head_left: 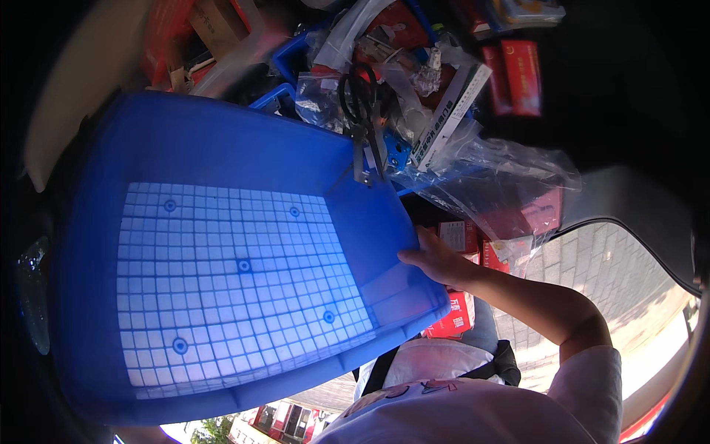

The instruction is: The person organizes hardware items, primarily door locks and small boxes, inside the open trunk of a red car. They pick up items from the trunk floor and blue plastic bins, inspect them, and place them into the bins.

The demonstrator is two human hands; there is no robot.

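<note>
A large blue plastic bin point(222, 140) is tilted in front of me, its open inside facing up toward me. Pale grid-patterned light shows through its floor, which has several round marks. My right hand point(438, 259) is closed on the bin's right rim, thumb on the inner side. Of my left arm only a bit of skin shows below the bin's lower left; that hand is hidden. Black-handled scissors point(360, 111) overlap the bin's far right corner, blades pointing down; whether they touch it I cannot tell.
Beyond the bin lie clear plastic bags point(488, 177), a long white box point(451, 118) and smaller blue containers point(277, 96). Red packets point(521, 78) sit at the far right. Red boxes point(455, 314) are below my right hand, beside paving point(599, 259).
</note>
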